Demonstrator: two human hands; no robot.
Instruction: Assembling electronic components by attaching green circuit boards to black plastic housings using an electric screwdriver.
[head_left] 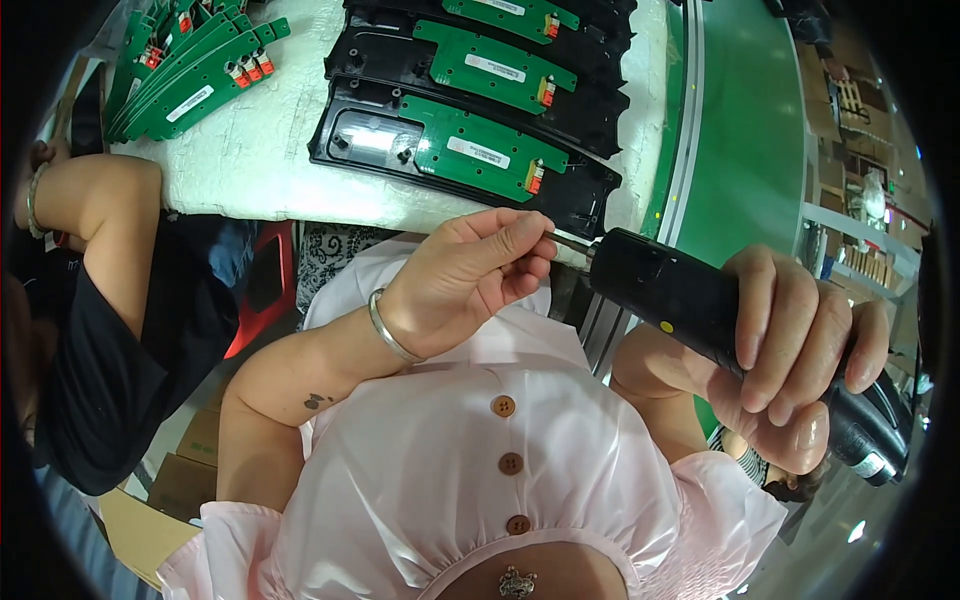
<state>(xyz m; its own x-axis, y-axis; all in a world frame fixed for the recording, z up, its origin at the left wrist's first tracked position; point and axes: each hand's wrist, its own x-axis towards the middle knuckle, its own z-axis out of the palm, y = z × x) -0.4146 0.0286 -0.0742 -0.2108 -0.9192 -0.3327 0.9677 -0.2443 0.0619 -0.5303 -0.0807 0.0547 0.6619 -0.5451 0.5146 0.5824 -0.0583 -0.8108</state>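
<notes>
My right hand (800, 350) is wrapped round a black electric screwdriver (665, 290), held sideways with its bit pointing left. At the tip of the thin metal bit (568, 241), the thumb and fingers of my left hand (470, 265) are pinched together; whether a screw sits between them is too small to make out. Just beyond my hands lies the nearest black plastic panel (372, 140), with a green circuit board (478, 150) set on it. That board carries a white label and an orange-red connector (535, 177).
Further panels with boards, such as this green board (490, 68), lie in a row behind on the white foam-covered surface (260, 170). A pile of loose green boards (195, 95) rests at the far left. Another person's arm (110, 210) is close on my left. A green worktop (745, 140) runs along the right.
</notes>
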